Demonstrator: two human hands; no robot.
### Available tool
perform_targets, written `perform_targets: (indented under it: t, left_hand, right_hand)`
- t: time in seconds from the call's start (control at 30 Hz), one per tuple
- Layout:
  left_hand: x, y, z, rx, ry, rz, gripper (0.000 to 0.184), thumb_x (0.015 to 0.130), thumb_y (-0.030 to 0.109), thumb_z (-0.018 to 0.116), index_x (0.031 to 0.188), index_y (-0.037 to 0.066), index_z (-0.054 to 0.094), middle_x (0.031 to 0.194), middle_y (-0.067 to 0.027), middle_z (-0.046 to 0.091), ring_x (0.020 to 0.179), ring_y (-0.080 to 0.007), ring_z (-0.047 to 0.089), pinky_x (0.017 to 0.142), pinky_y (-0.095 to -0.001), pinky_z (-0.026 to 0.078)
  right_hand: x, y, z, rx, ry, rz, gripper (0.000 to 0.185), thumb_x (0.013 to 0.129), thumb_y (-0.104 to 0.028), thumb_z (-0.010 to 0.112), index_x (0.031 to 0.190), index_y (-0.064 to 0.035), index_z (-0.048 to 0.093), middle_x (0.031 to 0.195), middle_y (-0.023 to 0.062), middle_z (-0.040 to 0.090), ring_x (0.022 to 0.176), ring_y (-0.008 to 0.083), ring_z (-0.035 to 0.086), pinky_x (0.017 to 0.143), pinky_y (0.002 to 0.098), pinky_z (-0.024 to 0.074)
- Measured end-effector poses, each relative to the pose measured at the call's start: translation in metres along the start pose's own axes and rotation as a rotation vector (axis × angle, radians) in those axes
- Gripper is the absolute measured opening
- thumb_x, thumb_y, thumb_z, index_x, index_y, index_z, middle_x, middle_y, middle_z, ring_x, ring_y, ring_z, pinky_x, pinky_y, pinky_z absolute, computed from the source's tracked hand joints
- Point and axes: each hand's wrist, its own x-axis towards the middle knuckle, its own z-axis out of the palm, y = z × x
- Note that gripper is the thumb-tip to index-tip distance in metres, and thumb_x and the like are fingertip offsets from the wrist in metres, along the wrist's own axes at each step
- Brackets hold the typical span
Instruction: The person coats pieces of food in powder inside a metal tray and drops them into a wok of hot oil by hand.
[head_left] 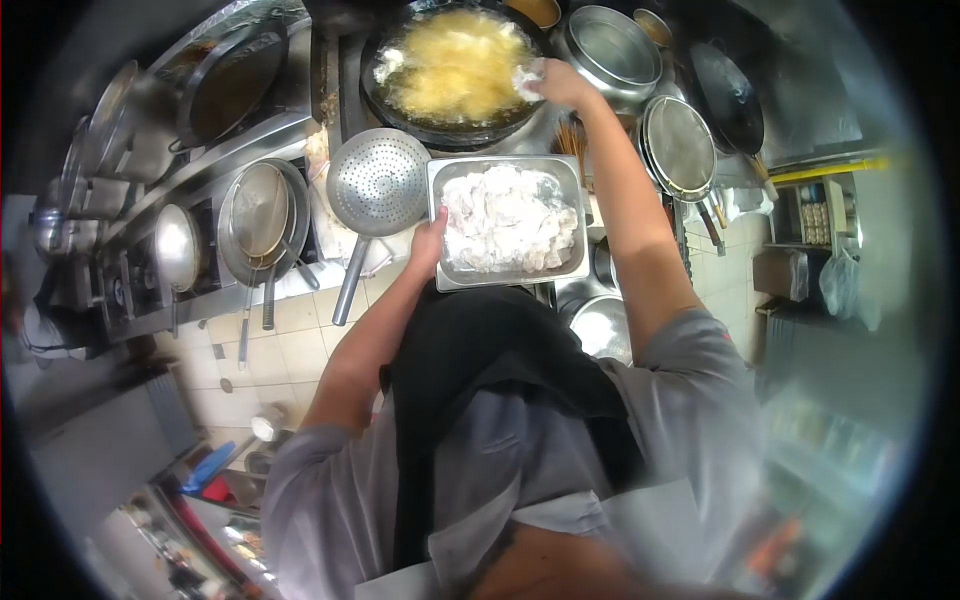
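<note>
My left hand [430,243] is closed on the left rim of a rectangular metal pan [435,275], held level against the front of my apron. Heaped inside are white, flour-coated food pieces [508,220]; what lies under the coating cannot be made out. My right hand [562,85] reaches over the right edge of a large black wok [372,105], its fingers closed on a white coated piece [525,82]. Yellow oil [455,65] bubbles in the wok, with pale pieces floating near its left side and top.
A perforated ladle [380,180] lies left of the pan, its handle pointing toward me. Wire strainers [262,210] rest farther left on the stove. Metal bowls [612,50] and a round sieve [680,147] stand on the right, with another wok [725,95] beyond.
</note>
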Motion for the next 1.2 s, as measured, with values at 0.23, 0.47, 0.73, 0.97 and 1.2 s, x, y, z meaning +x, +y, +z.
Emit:
perform_targets:
  t: [0.23,0.47,0.73,0.97,1.2]
  left_hand:
    - [0.001,-0.001,-0.002,0.065,0.018,-0.008,0.074,0.09,0.059,0.058,0.113,-0.011,0.062,0.108,-0.0214,0.065,0.098,-0.0252,0.061,0.085,-0.036,0.046]
    - [0.0,0.0,-0.003,0.025,-0.002,-0.04,0.075,0.089,0.06,0.057,0.112,-0.011,0.063,0.104,-0.0211,0.066,0.098,-0.0263,0.062,0.088,-0.037,0.047]
    - [0.004,-0.006,-0.001,0.063,0.038,-0.011,0.072,0.089,0.059,0.059,0.104,-0.011,0.064,0.094,-0.0163,0.067,0.085,-0.0222,0.062,0.079,-0.035,0.049]
    - [-0.024,0.024,0.006,-0.005,0.052,0.008,0.066,0.091,0.053,0.061,0.103,-0.011,0.063,0.091,-0.0116,0.065,0.082,-0.0172,0.059,0.075,-0.0311,0.048]
    - [0.009,-0.011,0.0,-0.078,-0.011,-0.021,0.071,0.091,0.055,0.059,0.109,-0.014,0.061,0.099,-0.0137,0.065,0.088,-0.0187,0.059,0.081,-0.0327,0.047]
  right_hand:
    - [0.09,0.044,0.018,-0.485,-0.233,-0.027,0.028,0.074,-0.021,0.068,0.085,0.0036,0.071,0.091,0.0244,0.069,0.093,0.0367,0.067,0.084,0.0427,0.0528]
    - [0.127,0.065,0.033,-0.318,0.284,0.281,0.033,0.088,-0.015,0.051,0.117,-0.0066,0.064,0.112,0.0181,0.067,0.104,0.0371,0.064,0.09,0.0451,0.0526]
    - [-0.009,-0.022,-0.044,-0.178,0.245,-0.08,0.018,0.082,-0.02,0.063,0.082,-0.0024,0.068,0.083,0.0236,0.067,0.082,0.0399,0.066,0.075,0.0471,0.0529]
    - [-0.143,-0.01,0.07,-0.292,-0.587,-0.056,0.019,0.084,-0.02,0.061,0.091,-0.0038,0.069,0.096,0.0221,0.067,0.091,0.0372,0.065,0.082,0.0458,0.0508]
    - [-0.22,-0.021,0.112,-0.216,-0.317,0.222,0.022,0.084,-0.016,0.06,0.094,0.0006,0.07,0.105,0.0221,0.068,0.105,0.0382,0.063,0.091,0.0432,0.0514]
